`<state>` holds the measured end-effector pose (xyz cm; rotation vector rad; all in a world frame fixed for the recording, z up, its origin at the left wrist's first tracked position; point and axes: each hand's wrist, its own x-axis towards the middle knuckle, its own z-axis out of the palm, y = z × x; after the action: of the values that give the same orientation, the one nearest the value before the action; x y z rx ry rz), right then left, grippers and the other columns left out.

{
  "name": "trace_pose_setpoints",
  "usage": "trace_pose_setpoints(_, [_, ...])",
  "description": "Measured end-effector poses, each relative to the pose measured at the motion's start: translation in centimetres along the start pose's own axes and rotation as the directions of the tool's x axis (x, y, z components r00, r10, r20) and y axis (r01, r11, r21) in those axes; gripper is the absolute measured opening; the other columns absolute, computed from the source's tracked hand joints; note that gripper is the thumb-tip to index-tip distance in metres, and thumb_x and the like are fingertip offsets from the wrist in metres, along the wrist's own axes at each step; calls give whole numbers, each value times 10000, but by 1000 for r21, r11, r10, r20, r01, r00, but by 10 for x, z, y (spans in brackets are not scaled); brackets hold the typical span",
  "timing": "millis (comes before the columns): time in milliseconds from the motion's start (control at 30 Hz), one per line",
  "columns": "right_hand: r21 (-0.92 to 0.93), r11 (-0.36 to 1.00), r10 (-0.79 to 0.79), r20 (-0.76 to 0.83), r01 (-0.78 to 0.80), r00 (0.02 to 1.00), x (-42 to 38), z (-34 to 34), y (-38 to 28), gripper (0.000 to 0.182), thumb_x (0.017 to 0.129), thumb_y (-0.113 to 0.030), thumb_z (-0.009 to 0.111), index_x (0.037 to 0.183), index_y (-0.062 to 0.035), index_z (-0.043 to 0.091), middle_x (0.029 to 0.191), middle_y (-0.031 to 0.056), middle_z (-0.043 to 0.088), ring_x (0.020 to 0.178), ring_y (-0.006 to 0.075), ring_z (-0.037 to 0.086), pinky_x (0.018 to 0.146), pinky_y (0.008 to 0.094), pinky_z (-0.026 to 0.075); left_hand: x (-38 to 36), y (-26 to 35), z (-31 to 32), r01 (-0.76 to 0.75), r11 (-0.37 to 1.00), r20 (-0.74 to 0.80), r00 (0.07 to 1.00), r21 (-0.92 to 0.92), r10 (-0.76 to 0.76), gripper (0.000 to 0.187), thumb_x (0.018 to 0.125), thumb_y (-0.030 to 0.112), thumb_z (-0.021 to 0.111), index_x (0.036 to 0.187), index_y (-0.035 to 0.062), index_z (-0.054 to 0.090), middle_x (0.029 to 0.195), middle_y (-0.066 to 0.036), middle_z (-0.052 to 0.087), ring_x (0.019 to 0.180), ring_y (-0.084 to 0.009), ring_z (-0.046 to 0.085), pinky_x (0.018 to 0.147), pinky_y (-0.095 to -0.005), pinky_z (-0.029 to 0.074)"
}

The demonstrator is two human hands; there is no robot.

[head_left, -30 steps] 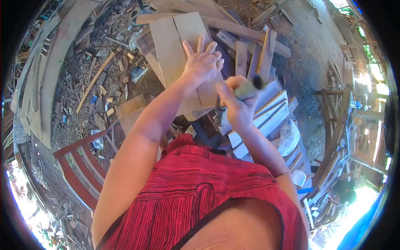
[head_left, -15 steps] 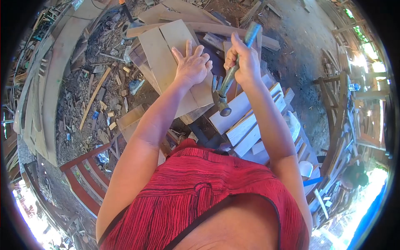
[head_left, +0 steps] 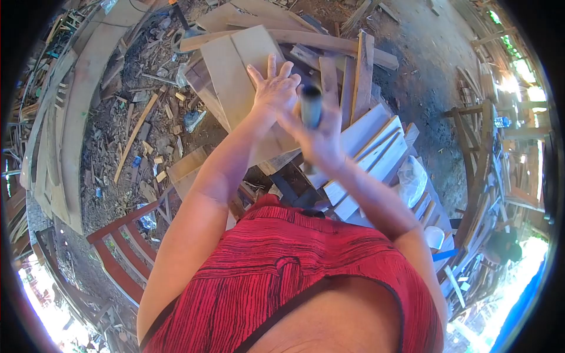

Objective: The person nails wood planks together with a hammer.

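Observation:
My left hand (head_left: pixel 275 91) lies with spread fingers on two light brown boards (head_left: pixel 232 70) placed side by side. Close to its right, my right hand (head_left: pixel 321 138) is wrapped round a hammer (head_left: pixel 311 109). The dark end of the handle points up toward the camera, and the hammer's head is mostly hidden below the hand. Both the hand and the hammer are blurred by motion. Under the boards are more planks, stacked at angles.
Pale planks (head_left: pixel 374 156) lie to the right, near a clear plastic bag (head_left: pixel 413 182). A red slatted wooden piece (head_left: pixel 120 253) is at the lower left. Wood scraps litter the ground at left, beside a long board (head_left: pixel 73 129).
My right hand has moved left and down with the hammer, beside my left hand. The hammer has turned so its handle end faces the camera. My left hand stays on the boards.

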<state>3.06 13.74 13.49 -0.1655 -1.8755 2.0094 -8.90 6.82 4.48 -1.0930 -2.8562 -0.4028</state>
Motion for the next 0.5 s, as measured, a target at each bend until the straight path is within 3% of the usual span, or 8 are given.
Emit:
trace_pose_setpoints(33, [-1, 986, -165, 95, 166, 982, -18, 7, -12, 316, 889, -220, 691, 656, -87, 522, 568, -23, 508, 467, 64, 449, 427, 230, 319, -4, 1, 2, -30, 1000, -34, 999, 1, 30, 315, 917, 365, 464, 1088, 157, 629, 1404, -60, 413, 1419, -395, 182, 984, -802, 93])
trace_pose_setpoints(67, [6, 987, -161, 97, 161, 982, -18, 6, -15, 316, 889, -220, 691, 656, -87, 522, 568, -23, 508, 467, 64, 449, 427, 230, 319, -7, 1, 4, -25, 1000, -28, 999, 5, 25, 315, 917, 365, 464, 1088, 157, 629, 1404, -60, 413, 1419, -395, 182, 984, -802, 93])
trace_pose_setpoints(133, [43, 999, -28, 48, 26, 998, -13, 2, -19, 311, 885, -214, 698, 656, -79, 535, 559, -9, 525, 455, 63, 448, 424, 233, 322, -3, -1, 5, -27, 999, -19, 999, 17, 28, 321, 913, 372, 466, 1083, 160, 636, 1409, -62, 420, 1421, -395, 176, 976, -805, 100])
trace_pose_setpoints(267, [7, 997, 79, 31, -79, 996, 17, -30, -12, 368, 888, -273, 690, 627, -89, 508, 517, 0, 478, 432, 90, 430, 428, 246, 331, 7, 5, 8, -19, 1000, -9, 1000, -14, 19, 334, 915, 377, 461, 1098, 158, 636, 1436, -71, 403, 1424, -396, 162, 991, -802, 69])
trace_pose_setpoints(333, [362, 897, 310, -111, -252, 944, 45, -51, -3, 310, 841, -278, 739, 699, -55, 577, 521, 29, 501, 441, 107, 489, 413, 272, 378, 4, 6, 3, -6, 1000, 22, 1000, -8, 6, 335, 916, 377, 460, 1099, 158, 636, 1441, -73, 397, 1425, -396, 160, 1000, -799, 55])
trace_pose_setpoints(433, [536, 761, 453, -35, -366, 891, 60, -67, 2, 326, 840, -267, 725, 653, -64, 553, 503, 44, 485, 410, 140, 475, 389, 296, 362, 3, 9, -6, 16, 1000, 58, 998, -10, -16, 337, 916, 382, 460, 1095, 155, 634, 1441, -71, 394, 1424, -398, 157, 1009, -794, 48])
trace_pose_setpoints(467, [398, 854, 378, -28, -336, 925, 57, -62, 1, 300, 854, -247, 702, 662, -48, 584, 527, 61, 508, 418, 144, 480, 389, 307, 361, 3, 8, -8, 31, 999, 73, 997, -13, -30, 346, 917, 385, 461, 1117, 158, 629, 1446, -67, 389, 1427, -397, 147, 1015, -789, 48])
trace_pose_setpoints(500, [304, 896, 294, 141, -324, 945, 55, -59, 0, 334, 860, -277, 694, 651, -66, 541, 534, 49, 497, 434, 157, 479, 418, 293, 366, 3, 10, -9, 35, 999, 90, 995, -24, -33, 356, 917, 387, 462, 1139, 161, 624, 1451, -63, 384, 1430, -397, 137, 1021, -783, 47])
